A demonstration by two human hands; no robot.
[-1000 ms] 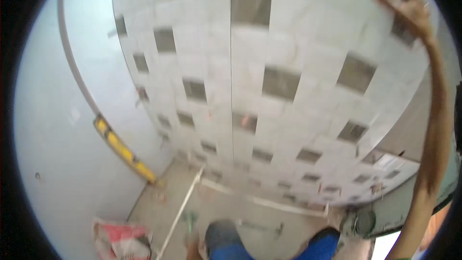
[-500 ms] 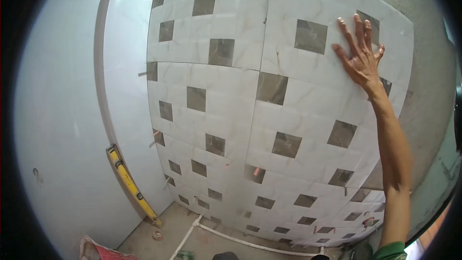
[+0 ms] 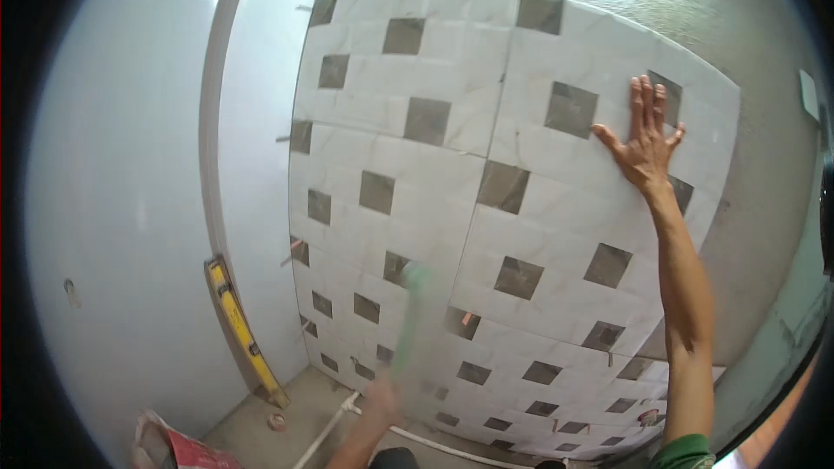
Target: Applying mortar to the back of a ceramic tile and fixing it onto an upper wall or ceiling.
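My right hand [image 3: 645, 149] lies flat, fingers stretched out, on the upper right wall tile [image 3: 612, 200], which is white with grey-brown squares. Low in the middle, my left hand [image 3: 380, 401] is closed round the handle of a green mallet [image 3: 412, 304]. The mallet points upward in front of the tiled wall and is smeared by motion. Whether its head touches a tile I cannot tell.
A yellow spirit level [image 3: 245, 330] leans against the pale left wall [image 3: 122, 208]. White pipe [image 3: 326, 434] runs along the floor. At the lower left stands a red and white bag [image 3: 187, 452]. Bare cement [image 3: 769, 156] borders the tiles on the right. Small spacers stick out of several joints.
My left hand has come into view from below with the green mallet. My right hand has shifted slightly down on the tile, its fingers closer together. The view has moved a little.
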